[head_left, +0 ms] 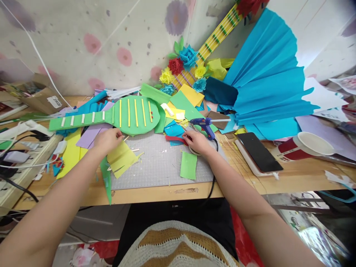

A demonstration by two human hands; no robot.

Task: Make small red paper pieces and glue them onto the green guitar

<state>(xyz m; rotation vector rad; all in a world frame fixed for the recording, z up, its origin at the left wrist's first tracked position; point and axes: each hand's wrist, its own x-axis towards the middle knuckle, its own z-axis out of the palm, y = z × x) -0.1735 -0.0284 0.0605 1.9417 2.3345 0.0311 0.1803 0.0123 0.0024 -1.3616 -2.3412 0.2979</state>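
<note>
A flat green paper guitar (pixel 139 115) lies across the back of the cutting mat (pixel 155 163), with yellow strips on its body and white strips on its neck. Just below where neck meets body is my left hand (pixel 109 140), its fingertips pinched together over a yellow paper piece (pixel 122 157); what they hold is too small to name. My right hand (pixel 197 141) has its fingers closed beside a curved red piece (pixel 175 139), which reaches the fingertips. Their contents are unclear. Behind this hand lies a blue glue gun (pixel 204 125). A green paper rectangle (pixel 188 165) lies nearer me.
Paper scraps (pixel 189 96) crowd the back. A flower-trimmed yellow guitar (pixel 217 40) leans on the wall beside a pleated blue paper fan (pixel 267 70). To the right are a phone (pixel 260 152) and paper cup (pixel 308 145); to the left, a power strip (pixel 27 159) with cords.
</note>
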